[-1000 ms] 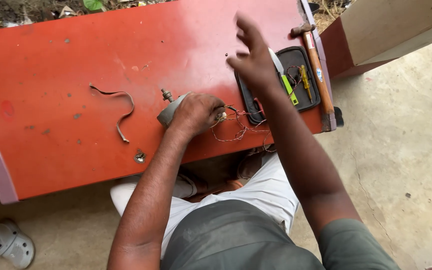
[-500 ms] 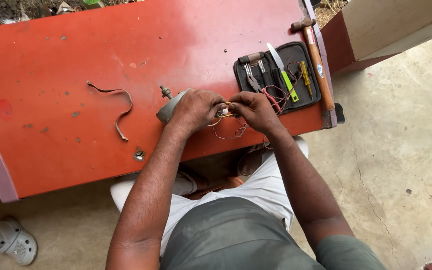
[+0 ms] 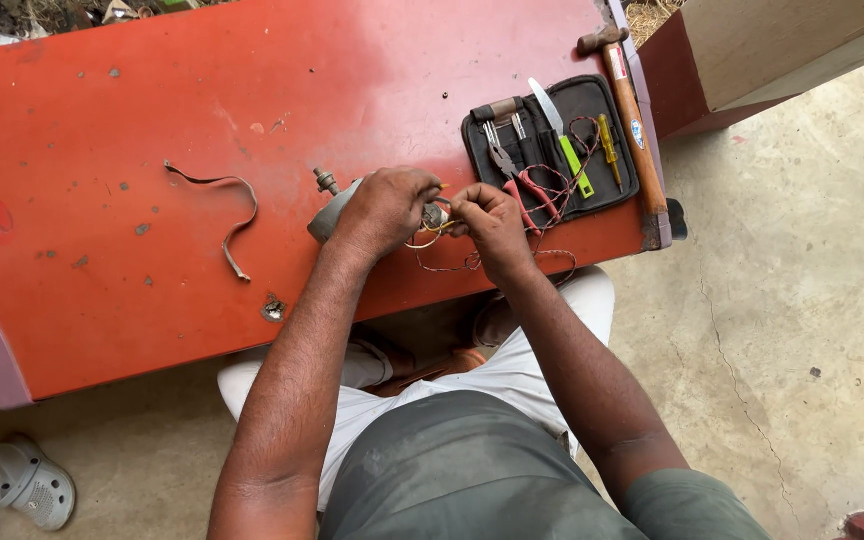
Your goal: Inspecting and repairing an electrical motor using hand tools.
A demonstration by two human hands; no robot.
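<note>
My left hand (image 3: 384,207) is wrapped around a small grey motor (image 3: 330,213) that lies on the red table (image 3: 152,120), its shaft end pointing up-left. At the motor's right end, my right hand (image 3: 489,222) pinches thin wires (image 3: 452,262), with a slim tool or wire tip between the fingers. The two hands almost touch. Loose red and copper wires trail below and to the right of my right hand.
A black tool pouch (image 3: 592,100) lies open at the right with pliers (image 3: 517,175), a knife (image 3: 557,125) and a yellow screwdriver (image 3: 608,145). A wooden-handled hammer (image 3: 634,120) lies along the table's right edge. A curled strap (image 3: 232,205) lies to the left. Sandals (image 3: 22,480) sit on the floor.
My right hand came down from above the tool pouch to the motor's end and closed on the wires. My left hand stayed on the motor.
</note>
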